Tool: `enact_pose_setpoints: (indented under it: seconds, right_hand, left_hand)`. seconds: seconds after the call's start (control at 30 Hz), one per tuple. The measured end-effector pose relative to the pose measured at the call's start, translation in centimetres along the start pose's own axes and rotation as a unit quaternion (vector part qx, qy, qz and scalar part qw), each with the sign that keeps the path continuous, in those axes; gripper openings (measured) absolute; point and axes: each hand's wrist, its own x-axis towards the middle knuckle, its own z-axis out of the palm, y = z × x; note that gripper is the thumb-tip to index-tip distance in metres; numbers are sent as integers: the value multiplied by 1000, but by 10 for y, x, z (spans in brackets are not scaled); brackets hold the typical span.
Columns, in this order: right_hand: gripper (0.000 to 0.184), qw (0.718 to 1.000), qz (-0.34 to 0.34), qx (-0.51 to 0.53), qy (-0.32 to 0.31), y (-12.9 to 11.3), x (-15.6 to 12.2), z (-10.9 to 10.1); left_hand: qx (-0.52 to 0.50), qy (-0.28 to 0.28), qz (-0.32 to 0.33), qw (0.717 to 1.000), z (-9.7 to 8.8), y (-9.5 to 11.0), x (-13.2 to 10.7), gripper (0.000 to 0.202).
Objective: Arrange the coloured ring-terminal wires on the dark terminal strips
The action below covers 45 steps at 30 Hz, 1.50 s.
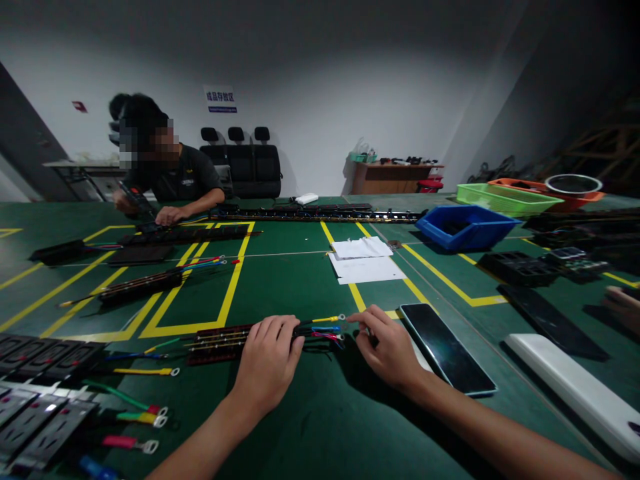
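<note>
A long dark strip with copper bars [220, 341] lies across the green table in front of me. My left hand [270, 357] rests on its right end with the fingers curled down over it. Yellow, blue and red wires with ring terminals [327, 329] stick out from that end. My right hand [387, 343] hovers just right of the wire tips, fingers bent into a pinch near the terminals; whether anything is between them is hidden.
A phone [447, 347] lies right of my right hand, a white bar [575, 393] further right. Loose wires [135, 400] and socket modules [35, 413] lie at the left. Papers [363, 260], a blue bin [465, 227], and a person [170, 180] working opposite.
</note>
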Motion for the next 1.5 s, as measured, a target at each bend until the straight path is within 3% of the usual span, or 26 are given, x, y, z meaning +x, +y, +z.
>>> enact_pose_setpoints:
  seconds: [0.13, 0.47, 0.63, 0.83, 0.93, 1.2, 1.5]
  right_hand:
    - [22, 999, 22, -14, -18, 1, 1, 1]
    - [28, 996, -26, 88, -1, 1, 2, -1]
    - [32, 998, 8, 59, 7, 1, 1, 0]
    - [34, 998, 33, 7, -47, 2, 2, 3]
    - [34, 999, 35, 18, -31, 1, 3, 2]
    - [25, 998, -10, 55, -14, -1, 1, -1]
    - [32, 995, -68, 69, -1, 1, 0, 0]
  left_hand:
    - [4, 3, 3, 1000, 1, 0, 0, 28]
    - [7, 2, -4, 1000, 0, 0, 0, 29]
    - [1, -1, -2, 1000, -1, 0, 0, 29]
    - [2, 8, 5, 1000, -1, 1, 0, 29]
    - [5, 12, 7, 1000, -1, 1, 0, 29]
    - [10, 9, 8, 1000, -1, 1, 0, 27]
    - [9, 10, 6, 1000, 0, 0, 0, 28]
